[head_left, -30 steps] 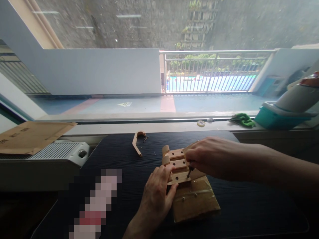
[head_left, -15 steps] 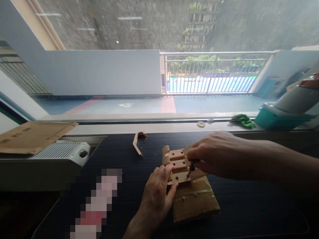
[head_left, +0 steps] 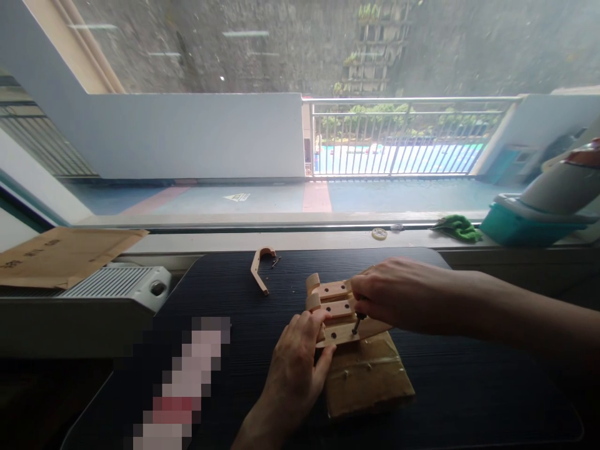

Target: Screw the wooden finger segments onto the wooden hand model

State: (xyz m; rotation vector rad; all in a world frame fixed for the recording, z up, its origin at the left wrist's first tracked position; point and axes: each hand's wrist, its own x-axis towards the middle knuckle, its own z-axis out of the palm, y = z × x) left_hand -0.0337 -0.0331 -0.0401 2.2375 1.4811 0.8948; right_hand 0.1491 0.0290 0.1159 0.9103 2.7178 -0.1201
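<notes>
A light wooden piece with curved hook-like ends and dark screw heads point(head_left: 340, 309) lies partly on a tape-wrapped brown block point(head_left: 370, 387). My left hand point(head_left: 294, 359) grips its left end, with the fingers over the top and the thumb along the near edge. In my right hand point(head_left: 391, 289) is a screwdriver point(head_left: 359, 322), its handle mostly hidden by the closed fingers. The shaft points down, with its tip at the right screw of the nearest wooden bar.
A loose wooden hook point(head_left: 256, 271) lies farther back on the black table point(head_left: 225, 294), with small screws point(head_left: 276, 262) beside it. On the sill are a tape roll point(head_left: 379, 234), a green cloth point(head_left: 462, 229) and a teal container point(head_left: 520, 222). A cardboard sheet point(head_left: 70, 253) rests at left.
My right hand has turned slightly around the screwdriver, and the shaft stands a little differently. The left hand and the wooden piece look unmoved.
</notes>
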